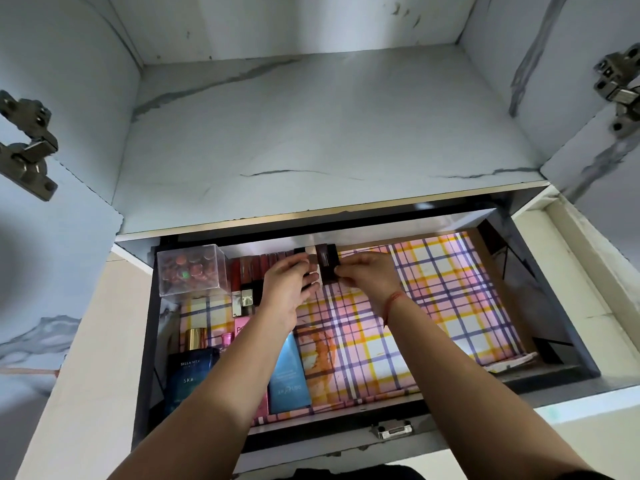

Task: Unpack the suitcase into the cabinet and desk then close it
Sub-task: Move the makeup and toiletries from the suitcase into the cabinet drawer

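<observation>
An open drawer [540, 289] lined with pink, yellow and purple checked paper sits below a marble-look cabinet shelf [329, 133]. A row of lipstick tubes [256, 268] lies along the drawer's back wall. My left hand [289, 282] rests its curled fingers on the right end of that row, over a dark tube. My right hand [367, 275] pinches a dark brown lipstick tube [325, 263] at the row's end, close against the left hand. The suitcase is out of view.
A clear box of small round items [190, 270] stands in the drawer's back left corner. A dark blue perfume box [190, 375], a gold-capped bottle [195, 337], a light blue box [289, 375] and pink boxes [242, 327] fill the left side. Cabinet doors hang open on hinges [27, 147].
</observation>
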